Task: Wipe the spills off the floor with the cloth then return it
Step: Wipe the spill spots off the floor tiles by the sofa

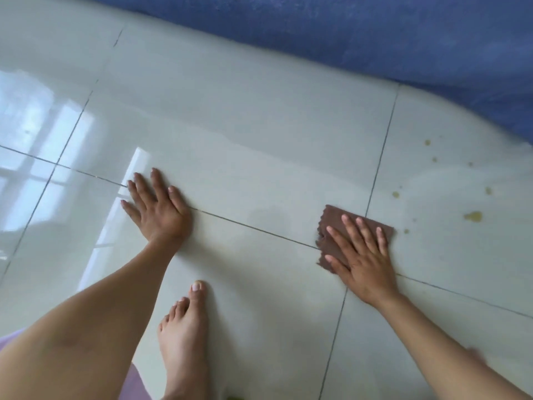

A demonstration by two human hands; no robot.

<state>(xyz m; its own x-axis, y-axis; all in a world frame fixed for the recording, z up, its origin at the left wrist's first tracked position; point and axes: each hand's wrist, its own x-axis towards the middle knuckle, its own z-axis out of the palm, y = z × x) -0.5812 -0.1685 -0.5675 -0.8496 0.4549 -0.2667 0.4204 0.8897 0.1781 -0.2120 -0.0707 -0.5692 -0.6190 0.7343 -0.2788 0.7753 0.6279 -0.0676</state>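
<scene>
A small brown cloth [331, 219] lies flat on the pale tiled floor [259, 125] at the right. My right hand [360, 255] presses down on it with fingers spread, covering most of it. Yellowish spill drops lie just right of the cloth, the largest spill spot [473, 216] about a hand's width away, smaller ones further up and right. My left hand [157, 209] rests flat on the bare tile at the left, fingers apart, holding nothing.
A blue fabric edge [375, 33] runs along the top and down the right side. My bare foot [184, 336] stands on the tile between my arms. A glossy window reflection [43, 125] covers the left tiles. Dark grout lines cross the floor.
</scene>
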